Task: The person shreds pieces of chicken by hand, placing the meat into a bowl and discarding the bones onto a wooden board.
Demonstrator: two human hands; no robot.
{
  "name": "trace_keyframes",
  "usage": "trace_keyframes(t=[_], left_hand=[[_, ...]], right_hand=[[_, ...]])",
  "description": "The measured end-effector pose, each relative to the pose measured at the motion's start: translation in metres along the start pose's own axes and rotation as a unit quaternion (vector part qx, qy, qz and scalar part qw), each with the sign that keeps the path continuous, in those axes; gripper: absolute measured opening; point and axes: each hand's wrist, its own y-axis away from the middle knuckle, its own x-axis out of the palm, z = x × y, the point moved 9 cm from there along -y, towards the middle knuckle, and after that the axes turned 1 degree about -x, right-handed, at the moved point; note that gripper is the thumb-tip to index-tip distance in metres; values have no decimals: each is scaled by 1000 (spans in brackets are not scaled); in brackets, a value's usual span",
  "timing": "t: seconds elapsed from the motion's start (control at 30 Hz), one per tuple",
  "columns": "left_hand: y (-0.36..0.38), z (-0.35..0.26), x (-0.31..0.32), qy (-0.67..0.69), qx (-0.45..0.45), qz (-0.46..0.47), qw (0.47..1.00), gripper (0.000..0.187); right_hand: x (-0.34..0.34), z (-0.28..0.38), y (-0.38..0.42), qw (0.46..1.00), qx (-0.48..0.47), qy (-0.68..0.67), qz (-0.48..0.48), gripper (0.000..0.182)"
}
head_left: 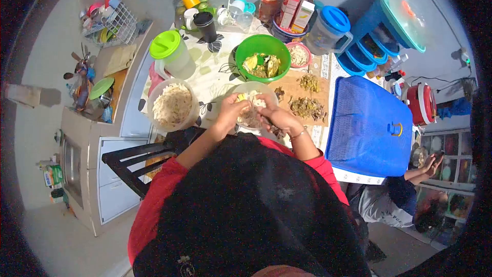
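Over a clear plastic bowl [275, 96] with pale shredded food inside, my two hands meet. My left hand [231, 113] is closed, thumb against fingers, with a small yellowish piece of food [242, 97] showing at its tips. My right hand [283, 122] is curled with its fingertips near the left ones; what it grips is hidden. To the left stands a larger tub of pale shredded food [173, 103]. Behind the bowl, a green basin [262, 42] holds yellowish-brown pieces. Dark shredded piles [308, 109] lie on a wooden board [294, 79] at the right.
A green-lidded pitcher [171, 54], a black cup [206, 26] and a blue-lidded pitcher [328, 31] line the back. A small pink-rimmed bowl [299, 54] sits by the basin. A blue mesh cover [369, 125] fills the table's right end; another person [392, 202] is beyond it. A black chair [136, 161] stands left.
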Motion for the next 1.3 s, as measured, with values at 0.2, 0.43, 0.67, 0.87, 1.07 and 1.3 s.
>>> trace_keyframes(t=[0.2, 0.43, 0.67, 0.87, 1.07, 1.3], left_hand=[[-2, 1, -3, 66, -15, 7, 998, 27], [-6, -5, -15, 11, 37, -3, 999, 21], [-4, 2, -21, 56, 19, -32, 998, 20], [-13, 14, -27, 67, 6, -35, 997, 27], [-13, 10, -23, 41, 4, -56, 998, 24], [-14, 17, -31, 31, -16, -48, 998, 17]], right_hand=[[-5, -7, -12, 998, -46, -28, 21, 33], [14, 20, 9, 990, -55, -121, 47, 31], [-3, 6, -7, 998, -63, -27, 1, 32], [-15, -8, -18, 996, -66, 43, -40, 36], [-1, -9, -14, 997, -61, -36, 9, 37], [-3, -9, -18, 998, -62, -28, 12, 36]])
